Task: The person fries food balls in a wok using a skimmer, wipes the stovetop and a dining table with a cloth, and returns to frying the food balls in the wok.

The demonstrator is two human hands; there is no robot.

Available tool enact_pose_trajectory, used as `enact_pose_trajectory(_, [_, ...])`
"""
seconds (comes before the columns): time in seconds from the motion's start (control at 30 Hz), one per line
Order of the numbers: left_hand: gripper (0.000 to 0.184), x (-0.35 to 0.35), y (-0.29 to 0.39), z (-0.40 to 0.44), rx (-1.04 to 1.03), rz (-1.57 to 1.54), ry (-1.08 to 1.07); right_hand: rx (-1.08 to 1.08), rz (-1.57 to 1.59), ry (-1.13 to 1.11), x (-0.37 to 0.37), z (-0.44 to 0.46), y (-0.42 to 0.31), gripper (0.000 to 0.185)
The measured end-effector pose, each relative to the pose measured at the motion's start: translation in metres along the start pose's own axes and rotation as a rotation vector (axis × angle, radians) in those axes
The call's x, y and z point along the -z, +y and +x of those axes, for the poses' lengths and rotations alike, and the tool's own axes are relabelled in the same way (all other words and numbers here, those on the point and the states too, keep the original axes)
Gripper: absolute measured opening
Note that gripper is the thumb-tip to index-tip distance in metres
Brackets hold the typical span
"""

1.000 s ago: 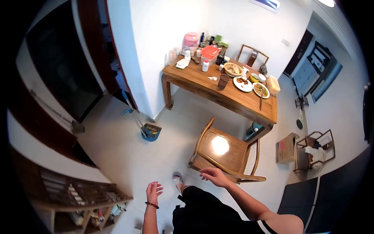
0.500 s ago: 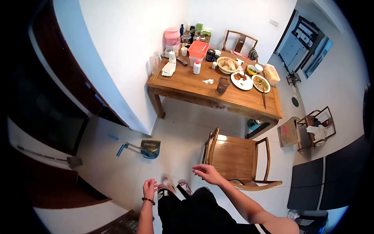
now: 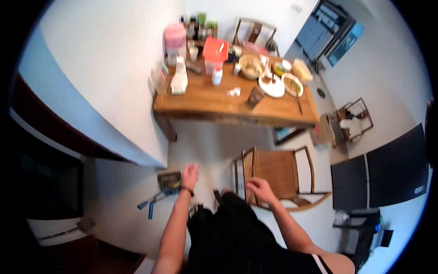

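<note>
My left hand (image 3: 190, 175), with a beaded bracelet at the wrist, is held over the floor near the dustpan (image 3: 169, 181); blur hides how its fingers lie. My right hand (image 3: 259, 188) hangs in front of the wooden chair (image 3: 276, 172), fingers loosely curled; whether it touches the chair or holds anything cannot be made out. Beyond both hands stands the wooden table (image 3: 205, 98). On it are a dark cup (image 3: 256, 96), a white bottle with a red cap (image 3: 216, 76), a red-lidded container (image 3: 215, 50), a basket (image 3: 251, 66) and a plate of food (image 3: 271, 85).
A white wall (image 3: 114, 73) and its corner run along the table's left side. At the right are a cardboard box (image 3: 322, 131), another chair (image 3: 353, 122) with cloth on it, and a large dark panel (image 3: 378, 169). A second chair (image 3: 254, 33) stands behind the table.
The view has moved closer to the table and turned, so the table sits further left. My left hand has risen and moved forward. My right hand is now in front of the chair seat.
</note>
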State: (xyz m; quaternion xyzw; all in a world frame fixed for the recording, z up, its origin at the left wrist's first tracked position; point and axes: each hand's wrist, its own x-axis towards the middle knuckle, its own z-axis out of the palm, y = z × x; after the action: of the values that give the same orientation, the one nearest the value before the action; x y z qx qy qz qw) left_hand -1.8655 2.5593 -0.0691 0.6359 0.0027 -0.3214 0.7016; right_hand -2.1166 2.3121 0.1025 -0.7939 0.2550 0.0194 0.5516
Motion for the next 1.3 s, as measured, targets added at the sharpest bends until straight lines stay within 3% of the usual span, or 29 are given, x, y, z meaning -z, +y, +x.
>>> enact_pose_trajectory(0.03, [0.028, -0.014, 0.051, -0.011, 0.024, 0.007, 0.120, -0.055, 0.104, 0.024, -0.007, -0.001, -0.015, 0.028])
enact_pose_trajectory(0.27, [0.034, 0.032, 0.069, 0.058, 0.143, -0.047, 0.216, -0.205, 0.216, 0.036, -0.006, 0.064, -0.005, 0.027])
enact_pose_trajectory(0.53, [0.029, 0.034, 0.120, 0.151, 0.140, -0.025, 0.457, -0.086, 0.261, -0.104, 0.053, 0.209, 0.000, 0.028])
enact_pose_trajectory(0.73, [0.033, 0.022, 0.154, 0.238, 0.177, 0.295, 0.389, -0.032, 0.309, -0.163, 0.075, 0.305, -0.018, 0.027])
enact_pose_trajectory(1.0, [0.065, 0.057, 0.196, 0.450, 0.109, 0.610, 0.446, -0.136, 0.371, -0.060, 0.082, 0.341, -0.038, 0.025])
enact_pose_trajectory(1.13, [0.083, 0.048, 0.220, 0.528, 0.242, 0.757, 0.438, -0.312, 0.416, 0.062, 0.085, 0.317, -0.038, 0.024])
enact_pose_trajectory(1.2, [0.086, 0.045, 0.226, 0.554, 0.540, 0.737, 0.363, -0.375, 0.407, 0.088, 0.080, 0.308, -0.035, 0.024])
enact_pose_trajectory(1.3, [0.093, 0.041, 0.218, 0.574, 0.540, 0.666, 0.458, -0.437, 0.432, 0.094, 0.075, 0.309, -0.031, 0.024])
